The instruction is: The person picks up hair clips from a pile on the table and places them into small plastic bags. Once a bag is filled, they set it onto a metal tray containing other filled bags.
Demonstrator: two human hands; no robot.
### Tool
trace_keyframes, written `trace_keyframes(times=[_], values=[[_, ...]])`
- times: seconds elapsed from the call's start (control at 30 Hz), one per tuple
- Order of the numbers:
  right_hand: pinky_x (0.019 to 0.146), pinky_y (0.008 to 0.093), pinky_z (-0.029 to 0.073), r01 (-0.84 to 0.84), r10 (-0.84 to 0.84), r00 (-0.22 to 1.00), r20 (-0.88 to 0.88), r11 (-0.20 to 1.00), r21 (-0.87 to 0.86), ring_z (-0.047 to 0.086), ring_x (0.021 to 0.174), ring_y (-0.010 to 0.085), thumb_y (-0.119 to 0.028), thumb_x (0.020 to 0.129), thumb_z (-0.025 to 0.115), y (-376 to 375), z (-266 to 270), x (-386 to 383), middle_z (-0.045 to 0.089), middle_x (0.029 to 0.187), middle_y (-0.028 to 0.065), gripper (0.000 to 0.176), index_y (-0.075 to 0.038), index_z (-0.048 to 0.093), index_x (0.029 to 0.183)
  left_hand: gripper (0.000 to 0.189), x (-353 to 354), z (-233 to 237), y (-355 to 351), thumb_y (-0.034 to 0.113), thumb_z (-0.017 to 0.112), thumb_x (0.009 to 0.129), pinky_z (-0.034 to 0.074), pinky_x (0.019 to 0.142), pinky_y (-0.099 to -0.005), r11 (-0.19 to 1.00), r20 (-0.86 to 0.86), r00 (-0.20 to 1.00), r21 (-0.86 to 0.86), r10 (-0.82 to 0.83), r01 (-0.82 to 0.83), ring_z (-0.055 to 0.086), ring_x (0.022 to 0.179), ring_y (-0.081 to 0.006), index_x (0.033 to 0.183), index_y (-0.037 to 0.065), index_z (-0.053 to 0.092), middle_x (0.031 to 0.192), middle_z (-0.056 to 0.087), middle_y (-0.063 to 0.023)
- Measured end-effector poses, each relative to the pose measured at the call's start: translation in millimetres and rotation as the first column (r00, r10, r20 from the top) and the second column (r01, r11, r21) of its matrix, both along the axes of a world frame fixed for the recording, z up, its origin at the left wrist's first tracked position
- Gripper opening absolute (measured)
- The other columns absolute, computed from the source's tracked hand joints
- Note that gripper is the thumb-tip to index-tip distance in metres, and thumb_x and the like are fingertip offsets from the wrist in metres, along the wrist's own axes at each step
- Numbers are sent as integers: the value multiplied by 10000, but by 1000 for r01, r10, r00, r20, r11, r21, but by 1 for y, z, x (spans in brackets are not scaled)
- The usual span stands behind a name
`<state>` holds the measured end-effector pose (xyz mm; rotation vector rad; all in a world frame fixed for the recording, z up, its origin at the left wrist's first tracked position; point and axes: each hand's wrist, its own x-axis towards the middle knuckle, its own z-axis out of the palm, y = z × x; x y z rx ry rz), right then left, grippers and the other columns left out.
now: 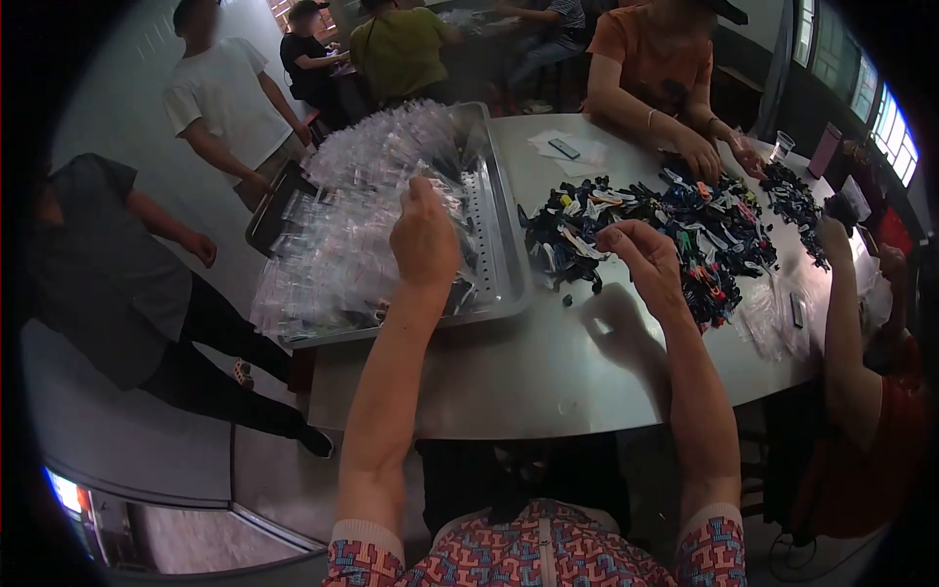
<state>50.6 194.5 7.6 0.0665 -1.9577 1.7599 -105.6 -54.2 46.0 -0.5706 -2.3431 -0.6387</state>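
My left hand (425, 240) is raised over the metal tray (509, 259), its fingers curled closed. What it holds, if anything, blends into the clear plastic bags (337, 235) heaped behind it. My right hand (648, 266) hovers at the near edge of a pile of small clip-like pieces (675, 220), mostly dark with some white, orange, green and pink. Thumb and forefinger are pinched together there; anything between them cannot be told apart from the pile.
Across the table (509, 386), a person in an orange shirt (650, 64) handles the pile. Another person's arm (846, 313) reaches in at the right, near flat plastic bags (768, 318). A phone-like object (564, 148) lies on white sheets. Two people stand left of the tray.
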Motion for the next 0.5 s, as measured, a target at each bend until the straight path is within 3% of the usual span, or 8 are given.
trace_keyframes(times=[0.03, 0.1, 0.17, 0.2, 0.27, 0.4, 0.47, 0.5], values=[[875, 262, 489, 10, -10, 1000, -1, 1000, -6, 633, 913, 103, -158, 1002, 605, -1, 0, -1, 709, 936, 48, 203, 21, 698, 1023, 220, 2, 1, -2, 4, 623, 843, 541, 797, -495, 1000, 3, 1000, 0, -3, 3, 658, 937, -409, 1042, 15, 529, 1112, 613, -193], [841, 247, 484, 20, -20, 1000, -20, 1000, -9, 629, 879, 89, -162, 993, 612, -3, 0, -1, 708, 913, 39, 207, 21, 704, 1026, 273, 5, 2, 0, -4, 594, 849, 516, 868, -439, 984, -291, 956, -155, 37, -85, 595, 1084, -337, 1119, 35, 568, 1154, 602, -142], [789, 236, 484, 48, -48, 999, -8, 999, 15, 624, 842, 82, -181, 980, 634, -2, -2, -3, 708, 886, 39, 214, 15, 712, 1014, 270, 18, 13, 1, 13, 611, 836, 470, 957, -409, 959, -391, 914, -283, -107, -9, 533, 1156, -318, 1102, 57, 595, 1199, 566, -102], [811, 247, 494, 54, -55, 998, 33, 997, 46, 636, 864, 99, -164, 978, 636, -2, 0, -1, 710, 900, 49, 205, 23, 710, 1017, 235, 21, 11, 2, 66, 645, 831, 434, 998, -426, 921, -333, 934, -390, -129, -12, 544, 1148, -298, 1066, 56, 640, 1168, 591, -80], [829, 256, 508, 72, -80, 993, 92, 994, 87, 655, 883, 116, -151, 974, 642, 2, 2, 1, 716, 920, 59, 204, 34, 706, 1033, 216, 24, 14, 3, 116, 666, 846, 403, 1022, -449, 703, 2, 1000, -711, 14, -8, 536, 1153, -290, 1055, 61, 676, 1164, 609, -77], [838, 254, 525, 153, -152, 986, 74, 988, -11, 669, 888, 114, -164, 980, 642, 27, 13, 10, 726, 946, 70, 223, 25, 707, 1080, 121, 25, 9, -3, 128, 663, 824, 373, 1056, -453, 696, -31, 999, -718, -21, -8, 543, 1176, -276, 917, 70, 715, 1088, 653, -83], [827, 251, 527, 219, -212, 970, 115, 975, -49, 663, 880, 106, -193, 973, 662, 52, 21, 26, 727, 958, 74, 245, 20, 710, 1084, 137, 26, 8, -2, 124, 698, 813, 367, 1062, -448, 883, -336, 908, -465, -249, 69, 558, 1163, -292, 931, 55, 709, 1121, 651, -91], [817, 248, 524, 264, -252, 954, 164, 963, -57, 659, 866, 104, -205, 967, 671, 63, 31, 41, 727, 958, 71, 256, 19, 711, 1084, 132, 44, 18, 2, 95, 719, 807, 383, 1055, -438, 901, -220, 931, -389, -292, 191, 559, 1165, -305, 929, 46, 702, 1147, 645, -101]])
